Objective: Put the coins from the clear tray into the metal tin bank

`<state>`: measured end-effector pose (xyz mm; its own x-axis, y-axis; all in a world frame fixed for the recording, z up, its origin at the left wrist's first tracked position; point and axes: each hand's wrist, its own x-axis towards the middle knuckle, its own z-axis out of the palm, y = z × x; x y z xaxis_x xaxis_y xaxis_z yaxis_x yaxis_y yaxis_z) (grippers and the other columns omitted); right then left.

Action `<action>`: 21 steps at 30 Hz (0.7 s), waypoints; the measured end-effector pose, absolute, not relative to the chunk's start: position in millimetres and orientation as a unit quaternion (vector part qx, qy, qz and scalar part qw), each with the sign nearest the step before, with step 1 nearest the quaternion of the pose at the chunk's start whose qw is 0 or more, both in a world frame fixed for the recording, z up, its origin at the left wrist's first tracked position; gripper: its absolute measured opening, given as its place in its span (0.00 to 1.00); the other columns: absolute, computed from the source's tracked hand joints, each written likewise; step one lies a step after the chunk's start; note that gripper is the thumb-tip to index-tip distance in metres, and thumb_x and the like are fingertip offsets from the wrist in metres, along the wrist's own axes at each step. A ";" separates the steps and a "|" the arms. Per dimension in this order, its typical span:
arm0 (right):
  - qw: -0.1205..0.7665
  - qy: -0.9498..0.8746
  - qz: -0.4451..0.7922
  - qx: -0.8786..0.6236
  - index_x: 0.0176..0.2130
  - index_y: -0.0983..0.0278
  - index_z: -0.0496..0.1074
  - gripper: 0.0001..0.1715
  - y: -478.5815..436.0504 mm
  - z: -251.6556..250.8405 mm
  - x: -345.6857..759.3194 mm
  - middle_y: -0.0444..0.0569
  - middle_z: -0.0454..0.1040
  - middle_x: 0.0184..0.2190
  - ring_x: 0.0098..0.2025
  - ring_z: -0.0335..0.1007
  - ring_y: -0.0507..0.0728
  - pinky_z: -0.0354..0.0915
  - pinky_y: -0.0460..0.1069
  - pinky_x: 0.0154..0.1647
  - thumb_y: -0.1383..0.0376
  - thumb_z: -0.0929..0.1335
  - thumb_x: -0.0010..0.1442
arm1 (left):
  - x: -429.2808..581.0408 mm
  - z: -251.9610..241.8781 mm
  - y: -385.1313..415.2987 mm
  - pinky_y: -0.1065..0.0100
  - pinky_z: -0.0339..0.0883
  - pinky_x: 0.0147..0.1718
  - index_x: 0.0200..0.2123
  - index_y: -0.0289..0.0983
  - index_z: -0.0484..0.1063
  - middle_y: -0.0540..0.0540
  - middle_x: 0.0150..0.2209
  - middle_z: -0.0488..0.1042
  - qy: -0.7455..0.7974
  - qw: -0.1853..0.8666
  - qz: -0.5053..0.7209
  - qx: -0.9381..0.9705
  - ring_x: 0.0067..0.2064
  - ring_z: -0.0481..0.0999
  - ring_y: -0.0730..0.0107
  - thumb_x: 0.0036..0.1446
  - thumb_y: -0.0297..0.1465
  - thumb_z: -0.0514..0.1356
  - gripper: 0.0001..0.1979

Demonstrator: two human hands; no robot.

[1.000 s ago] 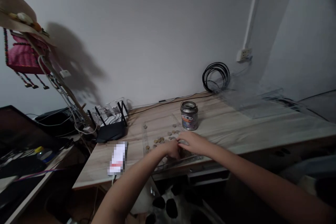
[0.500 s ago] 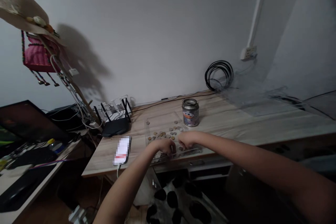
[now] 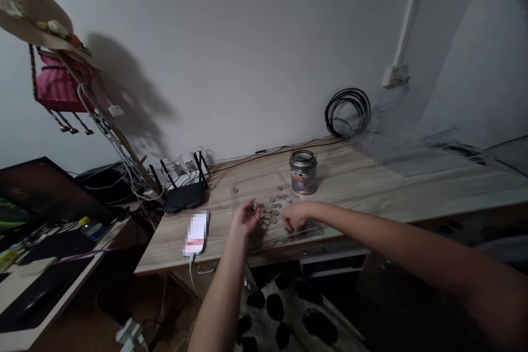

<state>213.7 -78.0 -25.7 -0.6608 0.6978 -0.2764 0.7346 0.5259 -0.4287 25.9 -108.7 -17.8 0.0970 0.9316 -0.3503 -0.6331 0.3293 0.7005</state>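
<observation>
Several coins lie spread on a clear plastic sheet on the wooden desk. My left hand is raised a little above the sheet's left side, fingers pinched on what looks like a coin. My right hand rests knuckles-up on the coins near the front edge, fingers curled down onto them. A small metal tin with an open top stands just behind the coins.
A phone lies left of the sheet, its cable hanging off the desk's front. A black router and tangled cables sit at the back left. Coiled black cable leans on the wall. A lower side desk stands at the left.
My left hand has lifted off the coin pile and shifted left with a pinch closed. My right hand stayed on the coins. The view has drifted slightly right.
</observation>
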 end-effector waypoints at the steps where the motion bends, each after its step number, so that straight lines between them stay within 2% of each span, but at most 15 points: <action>1: 0.065 0.870 -0.278 0.401 0.15 0.64 0.71 0.07 -78.6 -25.2 213.4 0.36 0.65 0.10 0.15 0.57 0.46 0.58 0.42 0.22 0.74 0.69 0.28 | 23.6 -17.2 -109.8 0.77 0.65 0.26 0.27 0.33 0.67 0.50 0.21 0.64 0.368 0.718 0.575 0.136 0.23 0.67 0.79 0.51 0.20 0.53 0.05; 3: 0.098 0.866 -0.297 0.391 0.15 0.64 0.71 0.06 -81.0 -23.0 213.5 0.36 0.64 0.10 0.14 0.56 0.46 0.57 0.43 0.21 0.74 0.68 0.30 | 20.5 -17.5 -114.2 0.77 0.66 0.25 0.27 0.33 0.66 0.49 0.22 0.65 0.331 0.721 0.602 0.085 0.24 0.68 0.79 0.53 0.21 0.50 0.07; 6: 0.066 0.866 -0.299 0.395 0.14 0.65 0.70 0.06 -84.6 -14.5 211.6 0.37 0.63 0.09 0.14 0.55 0.46 0.57 0.43 0.21 0.75 0.69 0.31 | 20.7 -21.7 -123.5 0.73 0.68 0.28 0.27 0.32 0.68 0.45 0.26 0.67 0.297 0.726 0.619 0.038 0.28 0.71 0.75 0.54 0.23 0.48 0.10; 9: -0.025 0.868 -0.290 0.401 0.22 0.66 0.73 0.05 -84.2 0.3 198.8 0.40 0.68 0.15 0.19 0.61 0.48 0.59 0.42 0.24 0.71 0.69 0.37 | 26.3 -26.9 -130.2 0.67 0.70 0.33 0.29 0.32 0.69 0.39 0.34 0.70 0.299 0.737 0.605 0.040 0.37 0.74 0.68 0.52 0.25 0.48 0.10; 11: -0.098 0.865 -0.298 0.393 0.31 0.66 0.75 0.10 -81.1 9.8 184.0 0.43 0.73 0.22 0.24 0.65 0.49 0.60 0.42 0.27 0.69 0.67 0.45 | 29.9 -27.2 -132.2 0.63 0.71 0.34 0.31 0.32 0.69 0.36 0.37 0.71 0.302 0.743 0.595 0.048 0.41 0.73 0.63 0.51 0.25 0.47 0.11; 15: -0.284 0.828 -0.262 0.406 0.46 0.68 0.69 0.20 -75.3 8.7 155.7 0.50 0.74 0.38 0.37 0.68 0.51 0.63 0.44 0.37 0.70 0.59 0.55 | 23.8 -17.1 -134.8 0.62 0.71 0.35 0.38 0.33 0.68 0.37 0.39 0.72 0.283 0.710 0.644 0.031 0.42 0.74 0.64 0.51 0.23 0.44 0.16; 16: -0.296 0.826 -0.236 0.417 0.48 0.68 0.67 0.21 -75.9 2.8 150.9 0.52 0.73 0.40 0.39 0.68 0.52 0.62 0.45 0.39 0.70 0.58 0.56 | 19.0 -13.6 -135.8 0.63 0.72 0.35 0.40 0.33 0.68 0.38 0.39 0.72 0.275 0.696 0.662 0.015 0.42 0.74 0.65 0.51 0.22 0.44 0.17; 18: -0.260 0.843 -0.203 0.426 0.48 0.70 0.68 0.21 -81.1 -13.5 143.6 0.54 0.72 0.42 0.43 0.66 0.56 0.61 0.48 0.43 0.65 0.62 0.55 | 7.7 -7.7 -138.5 0.64 0.72 0.35 0.43 0.33 0.67 0.38 0.39 0.72 0.263 0.670 0.694 -0.017 0.42 0.74 0.66 0.51 0.22 0.43 0.19; 21: -0.196 0.876 -0.195 0.395 0.43 0.69 0.71 0.28 -95.4 -36.5 133.0 0.58 0.71 0.42 0.47 0.64 0.64 0.60 0.54 0.47 0.59 0.71 0.42 | -5.7 -3.9 -142.8 0.65 0.72 0.35 0.44 0.32 0.67 0.37 0.40 0.72 0.256 0.651 0.714 -0.042 0.42 0.74 0.66 0.51 0.22 0.44 0.19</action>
<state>133.0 -95.4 -36.5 -0.6110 0.7686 0.1895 0.6156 0.6119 -0.4966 -5.7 -142.8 -3.9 -0.1500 0.9072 -0.3930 -0.9504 -0.0228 0.3101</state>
